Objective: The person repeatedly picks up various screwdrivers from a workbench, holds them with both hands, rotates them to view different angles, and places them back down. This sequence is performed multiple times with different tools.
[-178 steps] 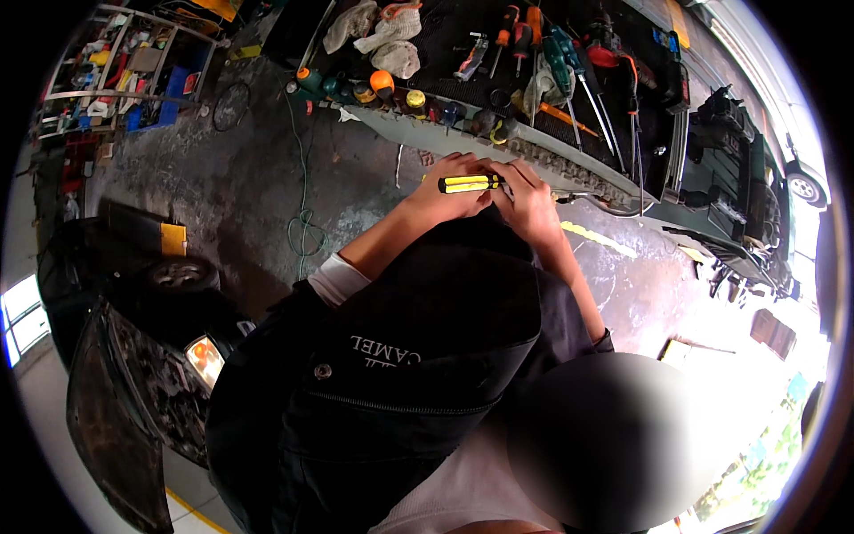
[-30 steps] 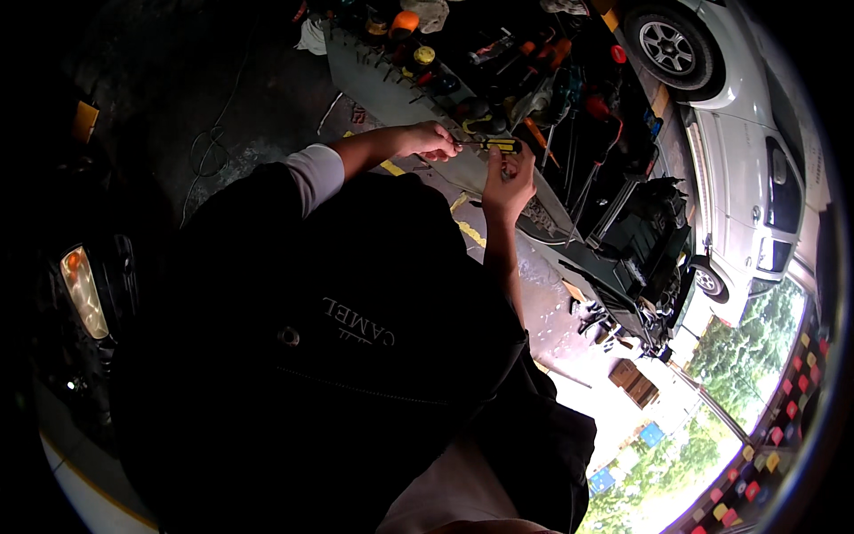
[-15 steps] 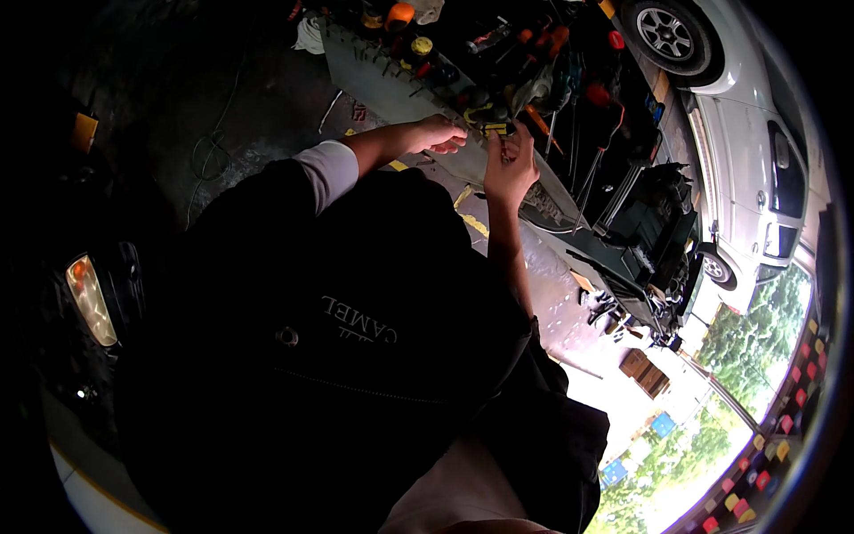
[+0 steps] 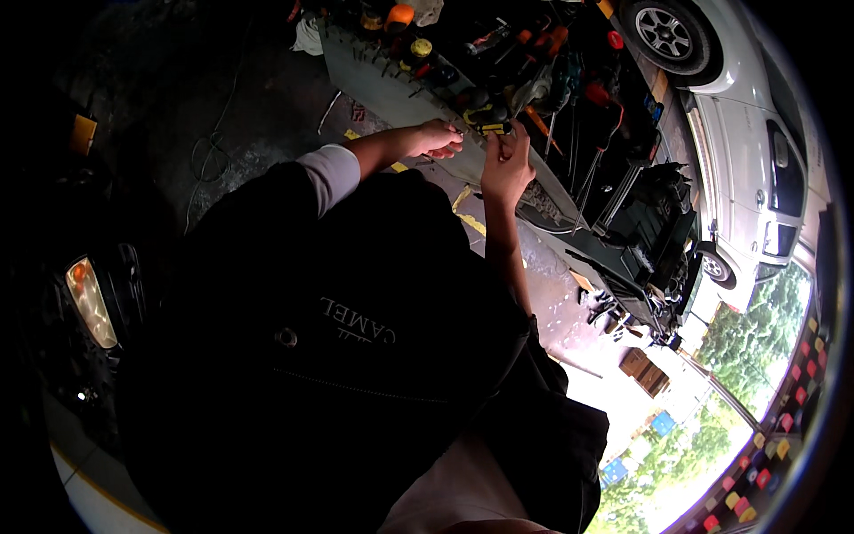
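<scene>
Both hands are raised at the near edge of a tool bench, a small gap between them. My left hand is closed, its fingertips pinched together toward the right; whatever they hold is too small to make out. My right hand points upward with its fingers bent in and the thumb close to them; any small thing in this pinch cannot be named. Just beyond the fingertips is a yellow-and-black object, seemingly on the bench. An orange-handled tool lies to the right of my right hand.
The bench's grey edge strip carries a row of upright tools. Dark-shadowed hand tools crowd behind it, with an orange cap-like object at the far left. A white vehicle stands at right, a car headlight at left, a cable on the floor.
My left hand's fingers have drawn in a little tighter. The right hand has shifted slightly left, its fingers more bent. The bench and tools look the same.
</scene>
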Motion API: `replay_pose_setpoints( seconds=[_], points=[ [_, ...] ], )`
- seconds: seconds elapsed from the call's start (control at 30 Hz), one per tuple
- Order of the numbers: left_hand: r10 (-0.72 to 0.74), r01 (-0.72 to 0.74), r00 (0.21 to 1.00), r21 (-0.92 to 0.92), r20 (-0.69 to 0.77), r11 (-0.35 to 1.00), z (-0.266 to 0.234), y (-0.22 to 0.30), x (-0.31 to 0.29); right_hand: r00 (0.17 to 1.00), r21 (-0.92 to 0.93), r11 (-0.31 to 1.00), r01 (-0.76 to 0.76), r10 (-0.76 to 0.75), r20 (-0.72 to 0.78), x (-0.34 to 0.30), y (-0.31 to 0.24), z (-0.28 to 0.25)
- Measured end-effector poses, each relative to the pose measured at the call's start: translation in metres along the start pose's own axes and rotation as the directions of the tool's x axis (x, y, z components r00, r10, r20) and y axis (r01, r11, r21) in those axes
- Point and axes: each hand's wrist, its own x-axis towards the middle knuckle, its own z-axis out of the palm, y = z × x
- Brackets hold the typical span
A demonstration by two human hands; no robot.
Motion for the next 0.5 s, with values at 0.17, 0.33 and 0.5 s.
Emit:
replay_pose_setpoints(
  seconds=[0.17, 0.33, 0.5],
  points=[
    [0.444, -0.280, 0.894, 0.697, -0.061, 0.660, -0.007, -0.017, -0.009, 0.995, 0.005, 0.996, -0.094, 0.093, 0.036, 0.007, -0.007, -0.005],
    [0.469, -0.448, 0.851, 0.793, 0.237, 0.413, -0.016, 0.019, -0.092, 0.995, 0.088, 0.991, -0.102, 0.100, 0.026, 0.008, -0.013, -0.025],
    [0.777, -0.513, 0.552, 0.858, 0.303, 0.030, -0.006, 0.077, -0.177, 0.991, 0.222, 0.967, -0.124, 0.134, -0.027, 0.021, -0.016, -0.047]
  ],
)
